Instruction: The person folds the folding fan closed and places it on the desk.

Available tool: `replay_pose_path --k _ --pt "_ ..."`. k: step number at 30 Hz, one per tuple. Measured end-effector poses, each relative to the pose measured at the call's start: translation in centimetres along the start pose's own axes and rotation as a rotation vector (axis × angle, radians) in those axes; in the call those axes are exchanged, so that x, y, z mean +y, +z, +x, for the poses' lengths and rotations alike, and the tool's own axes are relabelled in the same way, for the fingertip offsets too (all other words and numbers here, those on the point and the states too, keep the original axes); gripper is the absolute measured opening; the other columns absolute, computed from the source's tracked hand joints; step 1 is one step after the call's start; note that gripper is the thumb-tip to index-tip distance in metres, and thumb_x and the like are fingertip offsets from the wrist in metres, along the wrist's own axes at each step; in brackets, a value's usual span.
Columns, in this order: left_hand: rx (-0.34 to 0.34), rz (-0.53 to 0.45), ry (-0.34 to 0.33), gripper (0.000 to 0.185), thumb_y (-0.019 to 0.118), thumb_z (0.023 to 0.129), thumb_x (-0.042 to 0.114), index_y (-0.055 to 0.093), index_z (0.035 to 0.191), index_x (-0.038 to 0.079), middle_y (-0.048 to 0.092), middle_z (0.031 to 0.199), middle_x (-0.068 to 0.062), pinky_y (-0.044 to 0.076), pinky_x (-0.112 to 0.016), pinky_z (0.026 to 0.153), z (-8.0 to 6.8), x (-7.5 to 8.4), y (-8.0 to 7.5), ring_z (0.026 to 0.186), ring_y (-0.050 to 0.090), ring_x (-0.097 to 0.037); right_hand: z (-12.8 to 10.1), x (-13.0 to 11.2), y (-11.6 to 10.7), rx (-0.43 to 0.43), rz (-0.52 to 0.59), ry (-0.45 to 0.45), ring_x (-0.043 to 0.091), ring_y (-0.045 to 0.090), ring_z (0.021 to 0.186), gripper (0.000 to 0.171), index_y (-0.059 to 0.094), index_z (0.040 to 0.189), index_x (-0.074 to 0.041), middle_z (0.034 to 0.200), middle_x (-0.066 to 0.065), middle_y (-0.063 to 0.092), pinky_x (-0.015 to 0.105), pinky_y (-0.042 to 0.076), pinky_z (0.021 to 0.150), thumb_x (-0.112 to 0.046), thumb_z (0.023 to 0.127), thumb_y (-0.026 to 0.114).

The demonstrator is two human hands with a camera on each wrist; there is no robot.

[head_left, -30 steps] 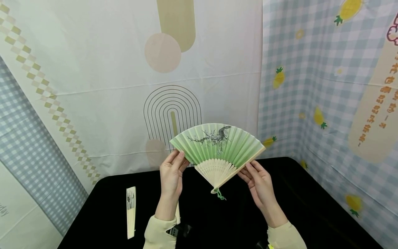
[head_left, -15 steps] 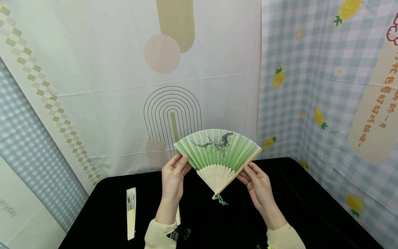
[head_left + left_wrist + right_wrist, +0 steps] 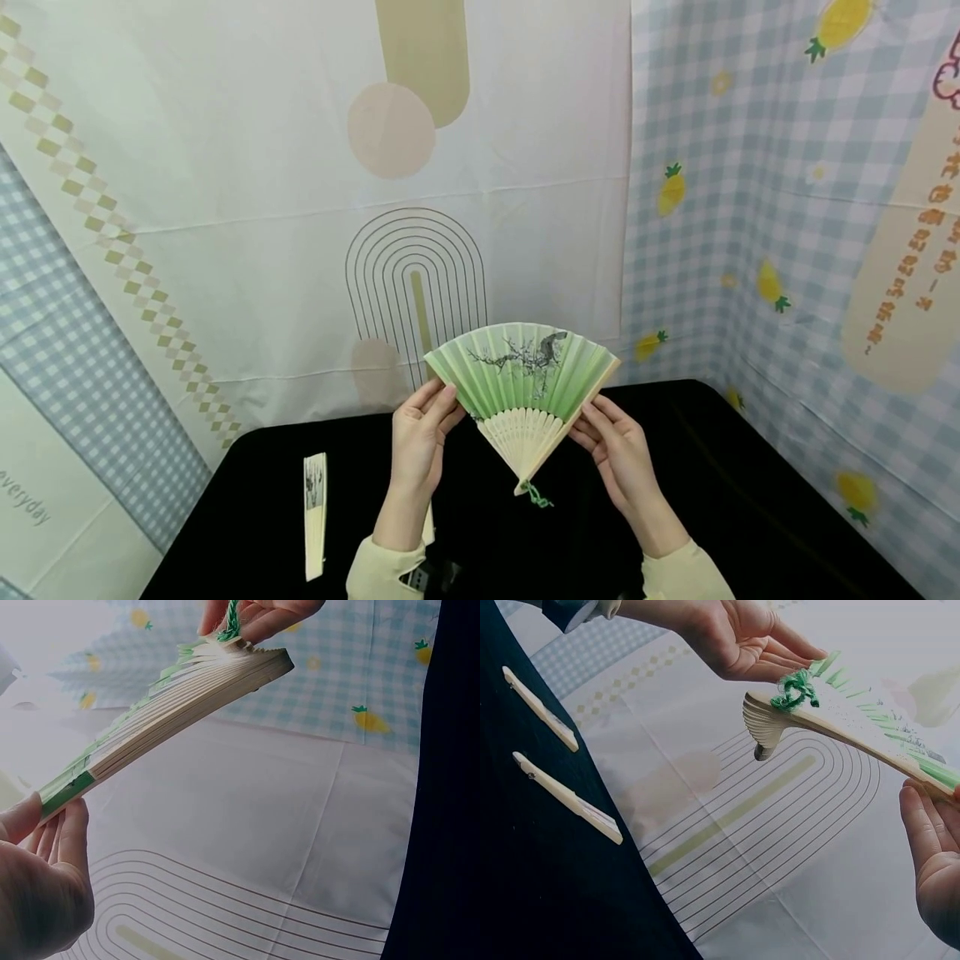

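Green folding fan held up above the middle of the black tabletop, not resting on it. Leaf spread but not to full width: the two outer ribs stand at an angle well short of a straight line. Pleats tight near the pivot, green tassel hanging below.

Left hand: fingers nearly straight, fingertips and thumb pinching the left outer rib at the leaf's edge. Left wrist view confirms the rib end sits between thumb and fingers.

Right hand: fingers fairly straight under the right outer rib, touching it; grip from thumb not clear in the head view. Right wrist view shows fingertips just below the rib, barely touching.

Hands apart, one at each end rib.

Judgement: the fan is partway between flat open and folded; the pictures alone do not tell which way. Still in hand, not set down.

Two closed fans lie near the tabletop's left edge, untouched.
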State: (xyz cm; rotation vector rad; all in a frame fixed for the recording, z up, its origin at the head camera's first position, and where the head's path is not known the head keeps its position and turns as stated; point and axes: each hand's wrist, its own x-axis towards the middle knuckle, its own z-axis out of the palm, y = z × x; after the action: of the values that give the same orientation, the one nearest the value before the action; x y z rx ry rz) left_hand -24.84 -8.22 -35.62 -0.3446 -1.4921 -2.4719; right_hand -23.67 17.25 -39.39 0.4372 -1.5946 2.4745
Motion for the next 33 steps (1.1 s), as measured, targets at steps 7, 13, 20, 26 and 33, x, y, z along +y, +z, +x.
replay_pose_path --k 7,13,20,26,33 --pt "0.007 0.008 -0.019 0.042 0.067 0.099 0.010 0.057 0.135 -0.010 0.070 0.119 -0.015 0.058 -0.031 0.088 0.00 -0.19 -0.40 0.105 0.070 -0.021 0.15 0.15 0.01 -0.019 -0.003 0.009 0.017 0.068 0.112 0.048 0.046 0.145 0.007 0.125 0.003 0.068 0.034 0.055 0.095 -0.019 0.106 0.055" --pt "-0.012 0.022 -0.031 0.043 0.068 0.098 0.011 0.057 0.135 -0.009 0.068 0.123 -0.018 0.058 -0.034 0.090 0.23 -0.34 -0.44 0.109 0.069 -0.023 0.34 0.16 0.05 -0.016 -0.013 0.017 0.017 0.068 0.111 0.048 0.046 0.145 0.008 0.123 0.003 0.070 0.034 0.055 0.094 -0.019 0.106 0.056" --pt "-0.013 0.015 -0.056 0.041 0.067 0.098 0.009 0.058 0.135 -0.009 0.069 0.121 -0.017 0.058 -0.034 0.089 0.37 -0.30 -0.15 0.106 0.070 -0.022 0.44 0.29 0.00 -0.013 -0.005 0.017 0.017 0.069 0.108 0.046 0.048 0.143 0.008 0.120 0.004 0.071 0.033 0.057 0.091 -0.018 0.106 0.055" --pt "-0.006 0.034 -0.075 0.043 0.067 0.099 0.010 0.057 0.135 -0.009 0.068 0.124 -0.020 0.058 -0.034 0.089 0.37 -0.35 -0.22 0.106 0.070 -0.021 0.28 0.39 0.02 -0.010 0.001 0.024 0.016 0.070 0.104 0.037 0.058 0.136 0.002 0.115 0.005 0.072 0.033 0.058 0.089 -0.018 0.106 0.056" --pt "-0.012 0.038 -0.099 0.042 0.067 0.098 0.009 0.057 0.135 -0.009 0.069 0.120 -0.017 0.058 -0.034 0.089 0.31 -0.46 -0.30 0.105 0.070 -0.021 0.12 0.57 0.04 -0.005 0.001 0.043 0.016 0.070 0.103 0.037 0.058 0.137 0.001 0.115 0.004 0.072 0.032 0.058 0.089 -0.019 0.106 0.057"
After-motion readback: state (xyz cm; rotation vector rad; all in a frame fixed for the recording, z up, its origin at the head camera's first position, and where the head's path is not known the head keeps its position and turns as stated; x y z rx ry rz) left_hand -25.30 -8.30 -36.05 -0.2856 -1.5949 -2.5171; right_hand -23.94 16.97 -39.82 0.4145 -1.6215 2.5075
